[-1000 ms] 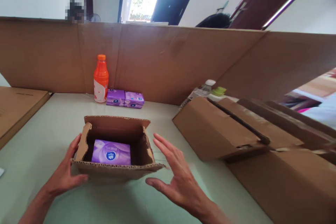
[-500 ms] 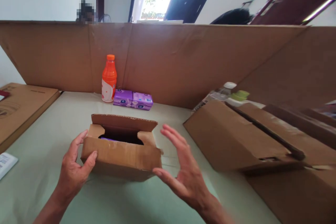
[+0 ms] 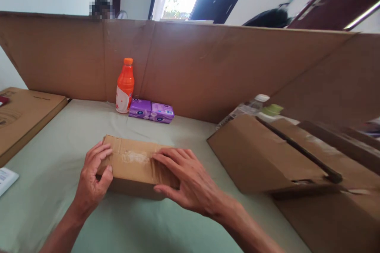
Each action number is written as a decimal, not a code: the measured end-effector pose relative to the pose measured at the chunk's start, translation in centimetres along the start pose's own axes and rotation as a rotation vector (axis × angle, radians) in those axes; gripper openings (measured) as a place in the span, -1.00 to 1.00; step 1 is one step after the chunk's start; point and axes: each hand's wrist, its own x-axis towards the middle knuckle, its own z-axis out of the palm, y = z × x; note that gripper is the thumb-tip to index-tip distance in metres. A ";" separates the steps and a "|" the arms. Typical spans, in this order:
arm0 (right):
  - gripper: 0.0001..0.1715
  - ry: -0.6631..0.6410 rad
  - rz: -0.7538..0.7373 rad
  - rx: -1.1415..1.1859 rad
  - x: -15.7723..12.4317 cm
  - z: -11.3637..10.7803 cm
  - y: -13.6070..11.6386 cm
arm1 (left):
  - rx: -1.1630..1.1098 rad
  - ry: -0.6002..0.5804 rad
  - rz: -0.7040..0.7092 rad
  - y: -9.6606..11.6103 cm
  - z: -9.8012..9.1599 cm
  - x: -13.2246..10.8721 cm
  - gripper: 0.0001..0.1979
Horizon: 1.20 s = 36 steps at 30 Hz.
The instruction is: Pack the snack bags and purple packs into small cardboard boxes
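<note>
A small brown cardboard box (image 3: 135, 168) rests in front of me on the cloth-covered table, its lid down and a strip of clear tape across the top. My left hand (image 3: 94, 172) grips the box's left end, fingers over the top edge and thumb at the front. Over the right part of the lid lies my right hand (image 3: 185, 178), fingers bent across the top and thumb at the front edge, holding that end. The inside of the box is hidden by the lid. Behind it lies a purple tissue pack (image 3: 151, 111), beside an upright orange bottle (image 3: 125, 87).
Large cardboard boxes (image 3: 252, 154) stand at the right, with a clear bottle (image 3: 258, 102) and a green lid (image 3: 272, 110) behind them. A flat carton (image 3: 29, 118) and a white item (image 3: 7, 180) lie at left. A cardboard wall (image 3: 190, 67) closes the back; a person's head shows beyond.
The box's raised flap has come down, so its opening is covered. My right hand moved left from beside the box onto its lid. My left hand stayed at the left end.
</note>
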 end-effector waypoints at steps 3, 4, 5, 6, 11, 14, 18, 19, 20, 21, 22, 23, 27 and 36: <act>-0.08 -0.180 -0.043 -0.028 2.4 -0.3 0.4 | 0.037 0.014 0.022 -0.2 0.1 0.2 -0.71; 0.04 -0.251 -0.052 -0.026 3.2 -0.2 0.5 | 0.046 0.016 0.030 -0.3 0.1 0.3 -0.71; 0.14 -0.323 -0.052 -0.022 4.0 -0.2 0.5 | 0.052 0.020 0.036 -0.4 0.1 0.3 -0.71; 0.19 -0.389 -0.040 -0.018 4.8 -0.2 0.4 | 0.054 0.023 0.041 -0.5 0.1 0.3 -0.72; 0.10 -0.449 0.033 -0.040 5.5 -1.1 -1.3 | 0.015 0.014 0.037 -0.7 -0.2 0.5 -0.73; 0.08 -0.396 0.071 -0.068 3.2 -2.5 -2.2 | -0.054 -0.054 0.034 0.0 0.4 0.6 -0.71; 0.11 -0.384 0.288 -0.102 -3.6 -4.8 -3.3 | -0.103 -0.178 0.104 2.7 2.8 -0.6 -0.64; 0.08 -0.384 0.375 -0.121 -6.0 -5.4 -3.6 | -0.103 -0.199 0.131 3.6 3.5 -1.1 -0.62; 0.05 -0.378 0.471 -0.149 -8.7 -6.0 -3.9 | -0.105 -0.219 0.162 4.4 4.2 -1.7 -0.61; -0.01 -0.365 0.570 -0.188 -11.6 -6.6 -4.1 | -0.115 -0.240 0.193 5.1 5.0 -2.3 -0.60; -0.06 -0.341 0.664 -0.233 -14.5 -7.1 -4.2 | -0.131 -0.255 0.220 5.7 5.7 -2.7 -0.60; -0.11 -0.305 0.753 -0.284 -17.4 -7.6 -4.2 | -0.151 -0.269 0.242 6.2 6.3 -3.2 -0.61; -0.17 -0.139 1.033 -0.572 -25.4 -8.8 -3.7 | -0.219 -0.304 0.294 6.8 8.0 -4.1 -0.66; -0.25 -0.061 1.244 -0.829 -21.8 -8.8 2.0 | -0.139 -0.380 0.340 4.9 7.9 -5.5 -0.70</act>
